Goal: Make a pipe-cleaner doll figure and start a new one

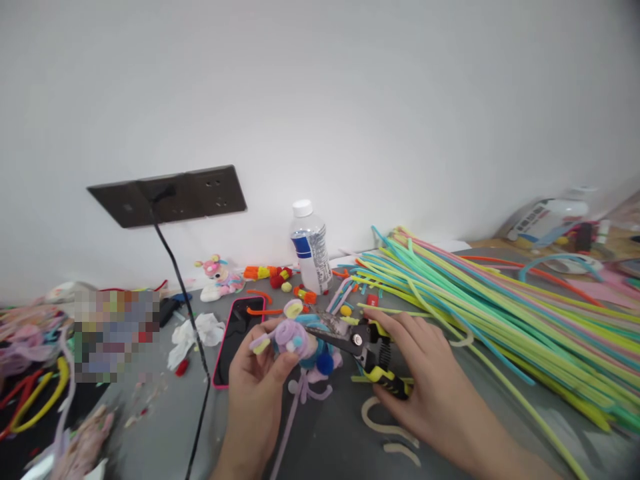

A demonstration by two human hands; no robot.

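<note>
My left hand (259, 383) pinches a small figure of lilac pipe cleaner (289, 337) between thumb and fingers. It has round ears with pale yellow centres, blue parts, and a dark blue pom-pom (325, 364) at its lower right. A long lilac pipe cleaner (286, 437) hangs below it. My right hand (425, 373) is closed around the black and yellow handles of wire-cutting pliers (367, 343). The jaws point left and reach the figure's right side. Whether they close on any part of it I cannot make out.
A bundle of coloured pipe cleaners (480, 320) covers the right side. Behind my hands stands a plastic bottle (314, 257). A pink-edged phone (239, 337) lies left, near a black cable (177, 273) running down from the wall socket. Another pink figure (220, 273) sits by the wall.
</note>
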